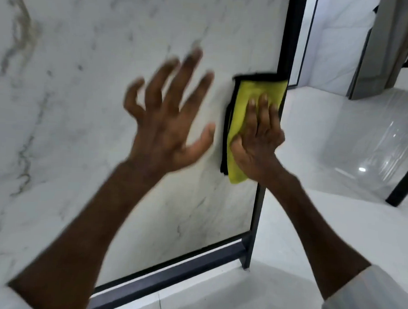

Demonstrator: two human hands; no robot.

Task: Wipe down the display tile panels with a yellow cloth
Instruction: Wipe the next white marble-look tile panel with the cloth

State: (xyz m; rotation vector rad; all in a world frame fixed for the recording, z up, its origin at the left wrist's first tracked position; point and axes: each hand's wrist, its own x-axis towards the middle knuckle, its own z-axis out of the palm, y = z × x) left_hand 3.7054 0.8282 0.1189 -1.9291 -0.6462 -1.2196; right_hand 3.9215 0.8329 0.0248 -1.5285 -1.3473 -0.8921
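Because my right hand (258,143) only presses the folded yellow cloth (246,95) with straight, close fingers against the tile panel (107,78) beside its black frame (287,40), the cloth could slip past the edge and drop. My left hand (169,129) is spread, holding nothing. No container shows.

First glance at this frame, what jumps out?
The yellow cloth, black-edged, is pressed flat by the right hand against the right edge of the white marble-look tile panel, beside its black frame. Just left of it, the left hand is spread wide and motion-blurred in front of the panel; whether it touches is unclear.
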